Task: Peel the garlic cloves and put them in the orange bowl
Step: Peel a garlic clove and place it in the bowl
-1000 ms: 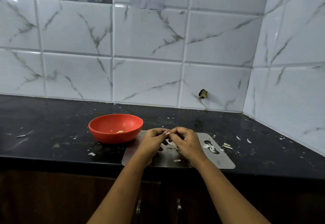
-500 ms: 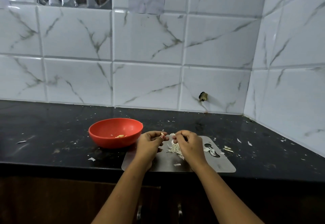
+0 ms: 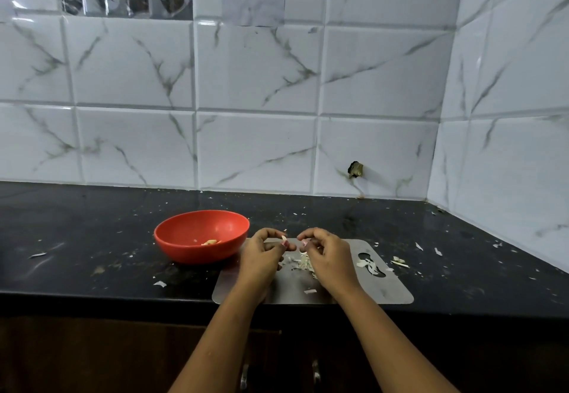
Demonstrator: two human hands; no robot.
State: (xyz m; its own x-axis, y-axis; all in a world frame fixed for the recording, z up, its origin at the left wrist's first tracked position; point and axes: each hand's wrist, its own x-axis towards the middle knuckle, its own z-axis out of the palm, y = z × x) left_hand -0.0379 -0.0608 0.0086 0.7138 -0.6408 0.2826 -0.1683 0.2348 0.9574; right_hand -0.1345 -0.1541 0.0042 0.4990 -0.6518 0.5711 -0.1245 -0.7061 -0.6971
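Head view, grip: L hand pinches a small pale garlic clove at its fingertips, above the board; R hand has fingers curled, tips nipped together just beside the clove; can't tell if a scrap of skin is btwn them
Clove risk: tiny & prob. slick once bare; a light pinch could let it pop out & drop into the skins pile below; hard to pick out again
Peel risk: can't see if skin is fully off; bits may ride along into the bowl
Bowl: orange bowl just left of L hand, on countertop, w/ a few peeled pieces inside; short carry, yet a careless toss could hit the rim & bounce out
Board: steel board lies at the counter's front edge; a dropped clove could roll off
Counter: skin flecks all over; a fallen clove is easily lost among them
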